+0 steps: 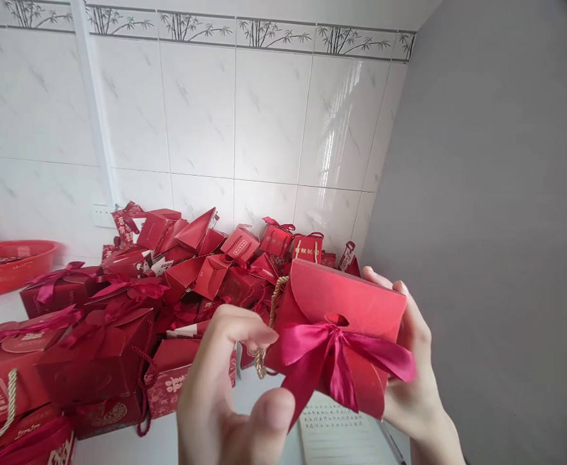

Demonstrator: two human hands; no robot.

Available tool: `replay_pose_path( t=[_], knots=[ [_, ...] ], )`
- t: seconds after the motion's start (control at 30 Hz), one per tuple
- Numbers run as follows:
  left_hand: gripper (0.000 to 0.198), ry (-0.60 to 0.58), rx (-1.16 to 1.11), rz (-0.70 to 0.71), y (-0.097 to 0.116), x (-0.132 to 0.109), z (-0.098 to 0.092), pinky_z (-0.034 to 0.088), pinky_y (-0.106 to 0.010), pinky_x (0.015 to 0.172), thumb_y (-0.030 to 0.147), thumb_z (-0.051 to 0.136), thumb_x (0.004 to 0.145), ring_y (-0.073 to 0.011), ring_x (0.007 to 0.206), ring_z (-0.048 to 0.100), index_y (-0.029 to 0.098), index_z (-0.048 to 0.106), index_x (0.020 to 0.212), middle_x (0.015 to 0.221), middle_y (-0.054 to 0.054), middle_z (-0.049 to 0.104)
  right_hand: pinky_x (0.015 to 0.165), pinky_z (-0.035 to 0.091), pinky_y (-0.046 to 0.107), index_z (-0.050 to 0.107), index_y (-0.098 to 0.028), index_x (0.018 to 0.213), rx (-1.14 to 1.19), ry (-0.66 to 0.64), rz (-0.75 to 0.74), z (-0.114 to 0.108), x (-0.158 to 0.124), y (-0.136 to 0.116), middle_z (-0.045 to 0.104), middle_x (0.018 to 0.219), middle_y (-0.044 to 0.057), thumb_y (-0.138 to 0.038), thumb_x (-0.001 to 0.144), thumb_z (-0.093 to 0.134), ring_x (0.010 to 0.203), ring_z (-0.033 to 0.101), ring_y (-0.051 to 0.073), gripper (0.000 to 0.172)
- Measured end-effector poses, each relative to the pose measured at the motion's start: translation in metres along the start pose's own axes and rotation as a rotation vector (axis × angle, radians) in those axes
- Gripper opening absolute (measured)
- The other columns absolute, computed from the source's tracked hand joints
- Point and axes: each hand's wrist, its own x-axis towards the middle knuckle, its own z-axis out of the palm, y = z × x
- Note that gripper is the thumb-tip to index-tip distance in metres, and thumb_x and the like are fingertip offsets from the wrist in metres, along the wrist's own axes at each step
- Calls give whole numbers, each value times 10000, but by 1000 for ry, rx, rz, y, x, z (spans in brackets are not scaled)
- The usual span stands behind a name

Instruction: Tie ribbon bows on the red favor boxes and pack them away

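Note:
A small red gift box point(349, 300) with a magenta ribbon bow point(338, 354) and a gold cord handle point(268, 323) is held up in front of me. My right hand point(416, 368) grips it from the right side and behind, fingers wrapped around its edge. My left hand point(225, 394) sits just left of the box, fingers curled, with the fingertips touching its left end near the cord; the thumb sticks up in the foreground.
A big heap of similar red gift boxes point(133, 303) with ribbons covers the white surface against the tiled wall. A red plastic basket point(10, 265) stands at far left. A lined notebook point(334, 433) lies below the held box. A grey wall closes the right side.

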Motion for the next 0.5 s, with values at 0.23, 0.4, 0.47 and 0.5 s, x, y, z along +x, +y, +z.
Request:
replay_pose_path(
  t=[0.23, 0.4, 0.47, 0.5],
  knots=[
    [225, 30, 17, 51, 8, 2, 8, 428, -255, 532, 413, 548, 830, -130, 627, 484, 192, 551, 790, 717, -14, 488, 1021, 397, 532, 134, -292, 1443, -30, -55, -44, -3, 2, 1, 278, 1475, 87, -184, 704, 714, 1326, 322, 306, 946],
    [189, 73, 105, 134, 7, 5, 6, 432, -230, 522, 385, 551, 836, -128, 670, 502, 196, 551, 821, 724, -8, 509, 1036, 380, 518, 149, -279, 1442, -10, -84, -43, -3, 3, 1, 289, 1469, 89, -194, 698, 726, 1319, 331, 298, 945],
    [80, 93, 142, 168, 7, 7, 6, 427, -225, 519, 255, 558, 835, -119, 668, 504, 193, 531, 793, 711, -1, 507, 1016, 404, 514, 139, -280, 1443, 4, -104, -28, -3, 3, 0, 268, 1477, 94, -197, 698, 727, 1315, 335, 302, 953],
    [55, 119, 154, 201, 8, 7, 7, 429, -227, 526, 181, 555, 824, -118, 671, 510, 190, 522, 780, 711, 1, 510, 1010, 409, 518, 136, -282, 1444, 6, -109, -22, -3, 3, 0, 259, 1481, 94, -200, 698, 727, 1314, 336, 306, 955]
  ],
)
